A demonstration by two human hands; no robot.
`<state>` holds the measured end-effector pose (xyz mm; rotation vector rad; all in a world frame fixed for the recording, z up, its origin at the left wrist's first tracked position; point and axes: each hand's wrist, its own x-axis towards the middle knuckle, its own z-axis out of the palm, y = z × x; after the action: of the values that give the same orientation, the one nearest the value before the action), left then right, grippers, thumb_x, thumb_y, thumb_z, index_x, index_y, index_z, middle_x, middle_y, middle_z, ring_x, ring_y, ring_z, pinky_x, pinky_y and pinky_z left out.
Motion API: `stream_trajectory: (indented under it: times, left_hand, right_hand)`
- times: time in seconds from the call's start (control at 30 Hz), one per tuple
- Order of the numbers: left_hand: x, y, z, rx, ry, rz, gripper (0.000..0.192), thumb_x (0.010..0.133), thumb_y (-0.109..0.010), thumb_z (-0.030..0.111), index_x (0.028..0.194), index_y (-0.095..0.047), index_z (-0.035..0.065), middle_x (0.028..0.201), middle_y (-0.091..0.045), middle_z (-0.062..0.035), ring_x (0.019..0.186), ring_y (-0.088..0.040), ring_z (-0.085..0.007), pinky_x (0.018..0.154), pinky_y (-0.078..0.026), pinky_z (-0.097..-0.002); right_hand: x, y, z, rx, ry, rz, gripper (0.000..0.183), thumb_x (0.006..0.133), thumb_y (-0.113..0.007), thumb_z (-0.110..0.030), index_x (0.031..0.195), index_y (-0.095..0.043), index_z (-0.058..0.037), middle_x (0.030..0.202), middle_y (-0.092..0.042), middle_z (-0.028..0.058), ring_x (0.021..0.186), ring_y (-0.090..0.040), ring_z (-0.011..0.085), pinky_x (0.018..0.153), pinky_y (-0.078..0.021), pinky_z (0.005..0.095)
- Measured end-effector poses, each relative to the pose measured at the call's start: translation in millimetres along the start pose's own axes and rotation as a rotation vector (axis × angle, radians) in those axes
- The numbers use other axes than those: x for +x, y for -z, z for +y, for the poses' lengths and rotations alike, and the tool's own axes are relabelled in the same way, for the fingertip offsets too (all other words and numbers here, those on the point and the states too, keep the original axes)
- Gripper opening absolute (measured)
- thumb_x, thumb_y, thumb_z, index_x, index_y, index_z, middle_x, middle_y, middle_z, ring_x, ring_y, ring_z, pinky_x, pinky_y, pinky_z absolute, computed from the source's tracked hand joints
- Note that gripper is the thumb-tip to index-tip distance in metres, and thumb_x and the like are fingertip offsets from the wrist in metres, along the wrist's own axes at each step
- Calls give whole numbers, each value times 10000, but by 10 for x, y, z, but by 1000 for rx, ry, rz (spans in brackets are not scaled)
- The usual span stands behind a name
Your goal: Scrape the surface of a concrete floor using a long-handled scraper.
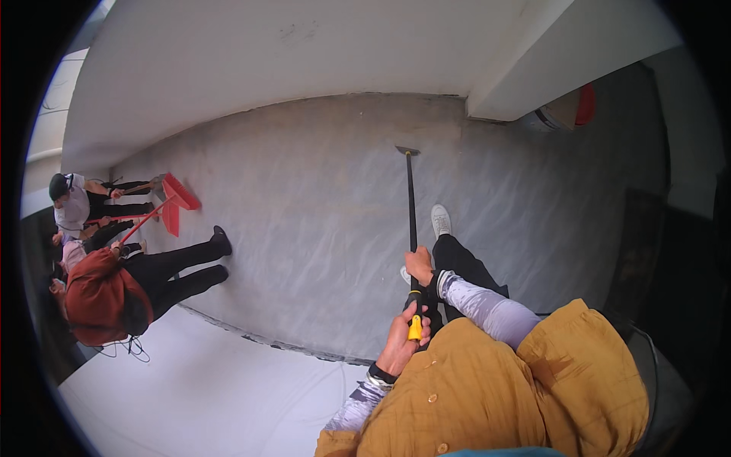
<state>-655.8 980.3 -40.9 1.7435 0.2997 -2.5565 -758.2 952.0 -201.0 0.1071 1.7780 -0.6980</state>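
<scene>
A floor scraper with a long black pole point(412, 205) reaches away from me, its flat metal blade point(408, 151) on the grey concrete floor point(320, 211). My left hand point(401, 337) is wrapped around the yellow-and-black grip point(416, 327) at the near end. Farther along the pole, my right hand point(420, 266) is closed around the black shaft. My white shoes point(441, 221) are beside the pole, one partly hidden behind it and my right hand.
Several people stand at the left; one in a red top point(100, 303) holds a red broom point(181, 193). A red dustpan point(171, 220) is beside it. A white wall point(274, 57) borders the floor, with a projecting pillar point(531, 63). Buckets point(557, 114) stand beyond the pillar.
</scene>
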Motion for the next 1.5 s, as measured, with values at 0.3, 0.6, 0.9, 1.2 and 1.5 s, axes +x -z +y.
stream_trajectory:
  times: [0.3,0.6,0.9,1.2,1.5]
  left_hand:
    - [308,-247,340,9,-54,11,282,902,-451,357,968,-463,84,627,-483,-63,434,-434,-165,367,-305,-286]
    - [216,-289,418,75,-4,46,284,900,-462,344,985,-445,74,624,-483,-67,422,-431,-168,358,-310,-291]
    - [-11,-447,393,84,131,127,284,885,-491,357,981,-464,91,622,-492,-70,425,-437,-177,368,-312,-293]
    - [150,-474,296,122,80,109,262,891,-474,334,975,-462,87,626,-488,-59,429,-411,-152,373,-295,-279]
    - [431,-31,-218,83,-56,13,284,893,-476,354,917,-466,71,621,-478,-46,441,-427,-144,365,-301,-262]
  right_hand:
    - [471,14,-462,-131,93,32,269,722,-504,-122,877,-554,92,857,-590,298,878,-596,399,749,-475,402]
    - [320,91,-651,1,46,48,273,736,-533,-143,868,-543,96,838,-593,287,824,-612,385,662,-491,390]
    - [93,154,-367,-101,13,133,261,748,-572,-166,830,-529,78,781,-590,254,768,-611,365,629,-484,395]
    - [301,229,-319,-132,37,130,278,735,-509,-147,856,-553,99,869,-582,315,887,-576,426,766,-462,416]
    - [433,271,123,-266,114,72,200,734,-549,-120,783,-607,65,770,-620,249,775,-626,372,669,-504,391]
